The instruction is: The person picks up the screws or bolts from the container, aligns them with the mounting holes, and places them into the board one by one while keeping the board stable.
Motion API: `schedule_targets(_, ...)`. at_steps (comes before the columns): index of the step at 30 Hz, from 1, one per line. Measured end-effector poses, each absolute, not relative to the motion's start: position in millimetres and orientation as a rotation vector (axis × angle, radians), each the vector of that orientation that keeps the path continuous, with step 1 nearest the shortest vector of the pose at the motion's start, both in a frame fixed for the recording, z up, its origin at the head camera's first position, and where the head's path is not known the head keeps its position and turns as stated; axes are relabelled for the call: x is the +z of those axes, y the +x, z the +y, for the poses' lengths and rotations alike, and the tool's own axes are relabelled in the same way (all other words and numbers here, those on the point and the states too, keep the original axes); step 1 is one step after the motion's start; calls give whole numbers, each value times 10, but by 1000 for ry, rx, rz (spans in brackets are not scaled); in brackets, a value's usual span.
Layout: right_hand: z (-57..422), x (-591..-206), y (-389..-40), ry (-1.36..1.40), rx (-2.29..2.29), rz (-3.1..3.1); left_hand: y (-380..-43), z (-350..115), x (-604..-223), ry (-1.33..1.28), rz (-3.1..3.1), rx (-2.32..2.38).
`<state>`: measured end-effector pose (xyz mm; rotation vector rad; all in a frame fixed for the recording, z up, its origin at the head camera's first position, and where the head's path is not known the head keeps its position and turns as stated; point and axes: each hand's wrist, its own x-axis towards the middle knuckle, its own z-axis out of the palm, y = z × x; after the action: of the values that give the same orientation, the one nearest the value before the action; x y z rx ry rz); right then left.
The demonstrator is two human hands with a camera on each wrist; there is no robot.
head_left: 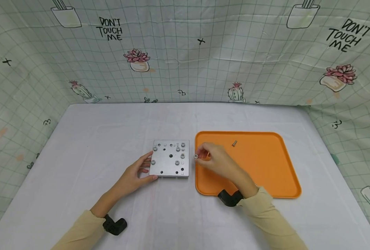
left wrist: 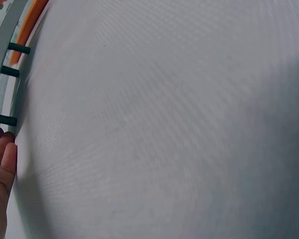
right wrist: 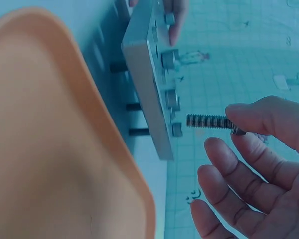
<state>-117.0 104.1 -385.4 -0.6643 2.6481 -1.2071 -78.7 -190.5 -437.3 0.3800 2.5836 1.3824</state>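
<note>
A silver metal plate (head_left: 166,167) with several holes lies left of the tray, and several socket-head bolts (head_left: 177,162) sit in it. Their threaded ends (left wrist: 11,71) stick out below the plate, as the left wrist view shows. My left hand (head_left: 133,175) holds the plate at its left side, thumb at the front corner and fingers along the edge. Between thumb and index finger my right hand (head_left: 219,161) pinches a loose bolt (right wrist: 208,121) near its head. That bolt is over the tray's left rim, its threaded end towards the plate in the right wrist view.
An orange tray (head_left: 250,173) lies close to the plate's right side, with one more bolt (head_left: 234,143) inside it near the back. White cloth (head_left: 110,128) covers the table. A patterned curtain (head_left: 172,76) hangs behind and at both sides.
</note>
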Motion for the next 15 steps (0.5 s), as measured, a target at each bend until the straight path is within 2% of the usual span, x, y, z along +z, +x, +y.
schedule_targets(15,785,-3941,-1067,-767,-1166,2621,-802,-1924,-4400,397,2590,1374)
